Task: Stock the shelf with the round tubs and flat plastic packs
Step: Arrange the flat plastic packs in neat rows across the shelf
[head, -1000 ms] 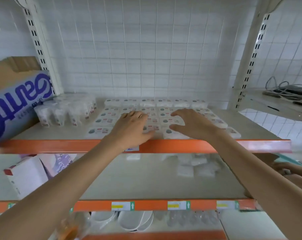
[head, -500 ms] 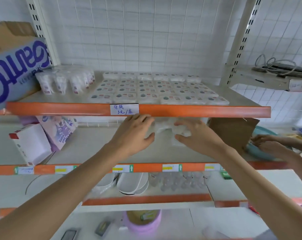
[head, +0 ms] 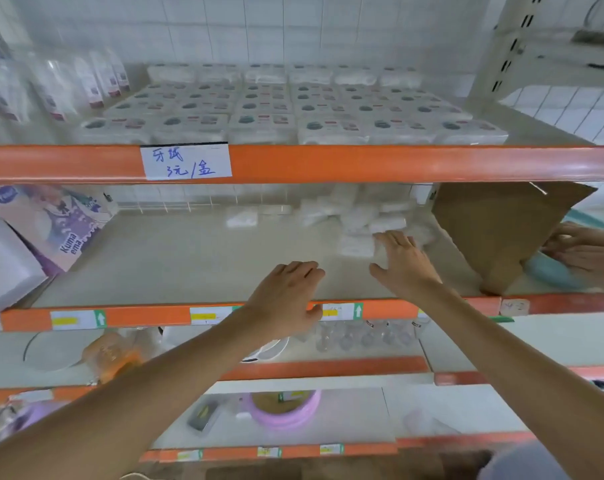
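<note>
Rows of flat plastic packs [head: 269,109] lie in a grid on the top shelf [head: 328,162], with round clear tubs [head: 86,84] at its left end. On the middle shelf [head: 189,258] a loose heap of white packs [head: 359,220] sits at the back right. My right hand [head: 402,261] reaches in with straight fingers, its tips at the front of that heap. Lower and to the left, my left hand [head: 286,296] hovers flat over the shelf's front edge and holds nothing.
A brown cardboard box [head: 501,233] stands at the right of the middle shelf, with another person's hands [head: 584,247] beside it. Purple and white boxes [head: 34,237] fill the left end. Lower shelves hold clear jars [head: 362,336], white bowls and a pink round tub [head: 283,407].
Both hands have left the top shelf's packs and dropped to the middle shelf. The right hand has gone right toward the white heap, and the view has tilted down.
</note>
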Motion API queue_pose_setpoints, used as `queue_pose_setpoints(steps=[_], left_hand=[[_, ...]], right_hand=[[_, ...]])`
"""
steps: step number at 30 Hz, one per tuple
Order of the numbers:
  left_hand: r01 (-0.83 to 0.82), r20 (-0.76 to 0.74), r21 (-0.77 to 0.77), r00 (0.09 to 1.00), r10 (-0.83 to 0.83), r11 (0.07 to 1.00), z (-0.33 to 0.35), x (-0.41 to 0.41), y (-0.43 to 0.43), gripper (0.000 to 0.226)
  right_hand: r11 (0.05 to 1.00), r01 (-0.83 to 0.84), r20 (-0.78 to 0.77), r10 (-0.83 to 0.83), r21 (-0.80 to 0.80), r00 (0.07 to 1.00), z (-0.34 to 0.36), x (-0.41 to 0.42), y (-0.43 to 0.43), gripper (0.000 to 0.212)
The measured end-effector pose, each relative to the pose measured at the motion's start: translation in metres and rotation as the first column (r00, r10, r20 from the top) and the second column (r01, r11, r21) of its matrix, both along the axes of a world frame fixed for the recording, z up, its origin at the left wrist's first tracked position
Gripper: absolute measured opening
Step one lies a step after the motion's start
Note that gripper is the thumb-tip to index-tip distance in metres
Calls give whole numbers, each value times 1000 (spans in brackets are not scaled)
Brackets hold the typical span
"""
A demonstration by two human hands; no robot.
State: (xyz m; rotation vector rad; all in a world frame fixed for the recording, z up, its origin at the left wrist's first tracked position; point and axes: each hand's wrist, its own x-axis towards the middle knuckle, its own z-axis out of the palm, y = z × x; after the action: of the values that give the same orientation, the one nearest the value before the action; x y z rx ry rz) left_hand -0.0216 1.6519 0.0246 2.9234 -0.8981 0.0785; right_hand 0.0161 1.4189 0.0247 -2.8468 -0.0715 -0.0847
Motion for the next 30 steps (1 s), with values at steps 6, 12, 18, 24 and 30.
queue_pose_setpoints(steps=[6, 12, 18, 24, 30], left_hand=[[26, 1, -10, 1000, -26, 1000, -45, 63, -58, 69], [-34, -7, -7, 999, 34, 999, -79, 122, -102, 75], [-30, -51, -41, 998, 28, 999, -98, 144, -106, 65], [-6, 46, -124, 999, 12, 992, -103, 140, -83, 64], [-33, 45, -185, 998, 42, 982, -95, 125, -36, 54]], right_hand=[[995, 92, 71, -90, -29, 993, -26, 67, -49, 67], [990, -36, 153, 57, -136, 987, -53, 109, -75, 58], [980, -56, 311, 114, -190, 944, -69, 118, -79, 43], [973, -62, 320, 134, -224, 938, -66, 126, -75, 40], [975, -125, 362, 185, -183, 913, -76, 97, -50, 31]])
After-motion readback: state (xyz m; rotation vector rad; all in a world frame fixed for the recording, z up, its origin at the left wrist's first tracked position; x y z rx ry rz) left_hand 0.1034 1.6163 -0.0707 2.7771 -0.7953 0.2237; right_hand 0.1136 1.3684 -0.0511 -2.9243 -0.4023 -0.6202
